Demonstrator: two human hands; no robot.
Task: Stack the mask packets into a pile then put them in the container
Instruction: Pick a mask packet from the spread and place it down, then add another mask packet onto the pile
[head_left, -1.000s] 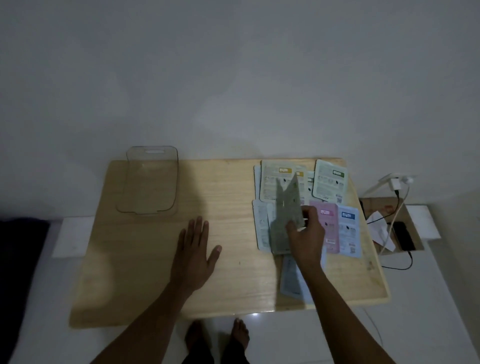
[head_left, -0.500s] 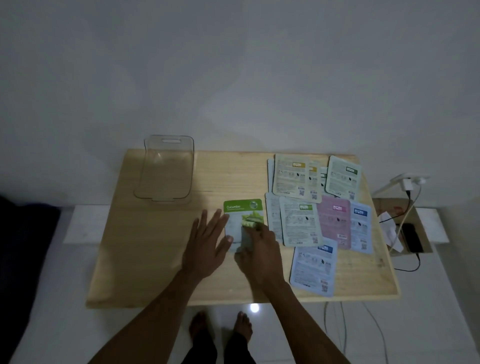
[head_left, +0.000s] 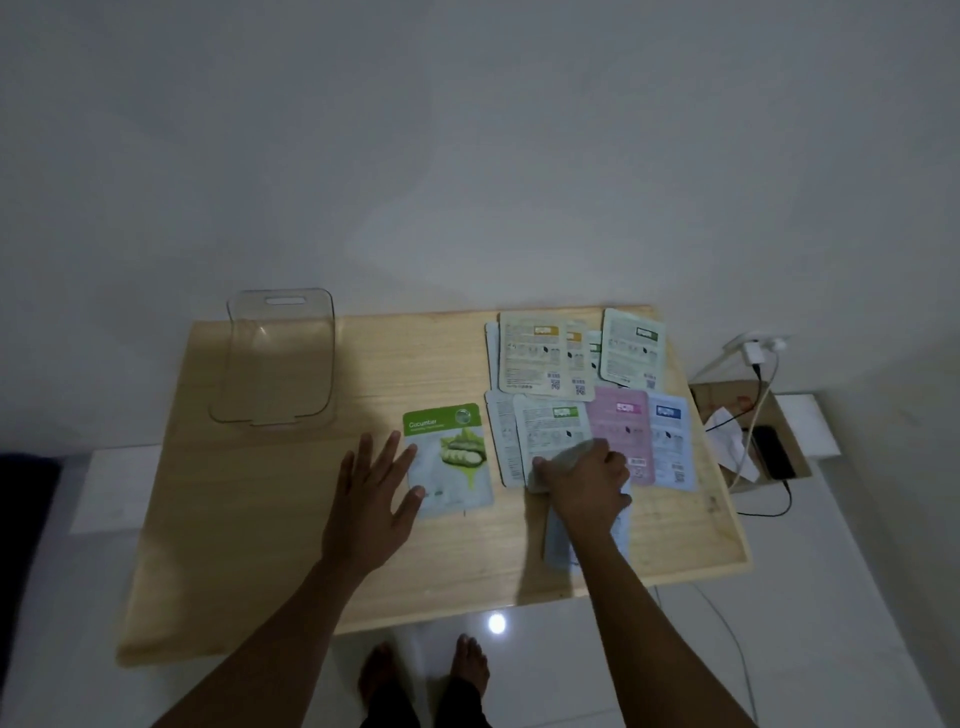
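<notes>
A green cucumber mask packet (head_left: 448, 457) lies face up near the middle of the wooden table (head_left: 291, 519). My left hand (head_left: 371, 509) rests flat and open beside it, thumb touching its lower left edge. Several mask packets lie face down on the table's right half, among them a pink packet (head_left: 621, 421) and a blue-labelled packet (head_left: 670, 436). My right hand (head_left: 584, 486) is closed on the lower edge of a green-labelled packet (head_left: 550, 431), lifting its corner. A pale blue packet (head_left: 558, 545) lies partly under my right wrist. The clear plastic container (head_left: 275, 364) stands at the back left.
A cardboard box (head_left: 722, 400) with a phone (head_left: 774, 452), papers and charger cables sits on the floor right of the table. A wall plug (head_left: 753, 351) is behind it. My bare feet (head_left: 423, 670) show below the table's front edge.
My right hand laid the cucumber packet face up in the middle, let go, and moved right to grip the green-labelled packet. My left hand stayed beside the cucumber packet.
</notes>
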